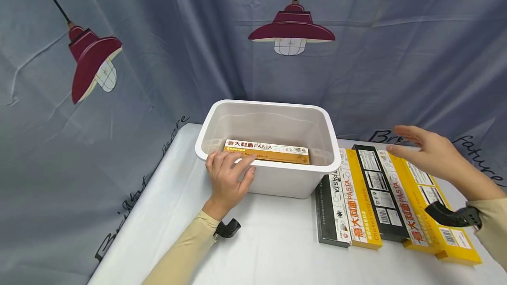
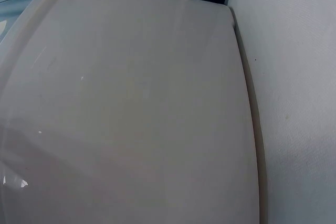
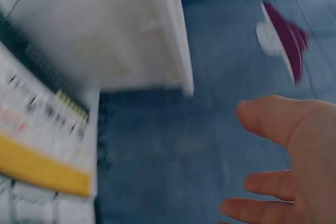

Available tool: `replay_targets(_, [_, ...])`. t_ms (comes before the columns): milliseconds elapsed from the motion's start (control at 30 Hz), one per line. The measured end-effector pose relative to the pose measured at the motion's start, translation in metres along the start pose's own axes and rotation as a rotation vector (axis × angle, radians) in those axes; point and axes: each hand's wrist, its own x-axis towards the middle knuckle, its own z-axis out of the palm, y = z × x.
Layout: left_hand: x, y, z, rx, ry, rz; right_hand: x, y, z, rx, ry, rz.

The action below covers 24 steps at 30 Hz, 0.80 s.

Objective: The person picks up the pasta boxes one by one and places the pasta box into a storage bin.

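Observation:
A white plastic bin (image 1: 277,181) stands on the table. Inside it lies an orange-and-white pasta box (image 1: 269,151), its lower part hidden by the front wall. My left hand (image 1: 227,177) holds the bin's front rim near the left corner, fingers over the edge and thumb against the outside. In the left wrist view the bin's wall (image 2: 131,93) fills most of the picture. My right hand (image 1: 435,153) is in the air over the far end of the pasta boxes, holding nothing. Its thumb and fingers are spread apart, as the right wrist view shows too.
Right of the bin, several pasta boxes lie side by side, among them a black box (image 1: 330,219), a yellow box (image 1: 370,206) and another black box (image 1: 390,225). A white cloth (image 1: 261,241) covers the table. Behind hangs a blue-grey curtain (image 1: 178,56) printed with lamps.

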Motion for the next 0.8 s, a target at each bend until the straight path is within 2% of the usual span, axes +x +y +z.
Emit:
replay_targets(133, [-0.001, 0.000, 0.001, -0.004, 0.003, 0.001, -0.032, 0.045, 0.020, -0.028, 0.073, 0.063])
replay_targets(233, [0.000, 0.000, 0.001, -0.003, 0.003, 0.005, -0.056, 0.073, 0.037, -0.025, 0.086, 0.139])
replay_targets(333, [0.000, 0.000, 0.000, -0.005, 0.004, 0.005, -0.076, 0.097, 0.054, -0.001, 0.040, 0.281])
replay_targets(400, [0.000, 0.000, 0.000, -0.004, 0.003, 0.004, -0.088, 0.110, 0.066, 0.034, -0.006, 0.409])
replay_targets(500, [0.000, 0.000, -0.002, -0.006, 0.000, 0.001, -0.103, 0.126, 0.084, 0.105, -0.074, 0.611])
replay_targets(600, [0.000, 0.000, -0.002, -0.006, -0.006, 0.004, -0.116, 0.137, 0.101, 0.187, -0.115, 0.758])
replay_targets(700, [0.000, 0.001, -0.002, -0.008, -0.014, 0.005, -0.129, 0.147, 0.117, 0.237, -0.120, 0.816])
replay_targets(800, [0.000, 0.002, -0.001, -0.012, -0.015, 0.001, -0.137, 0.153, 0.132, 0.257, -0.095, 0.831])
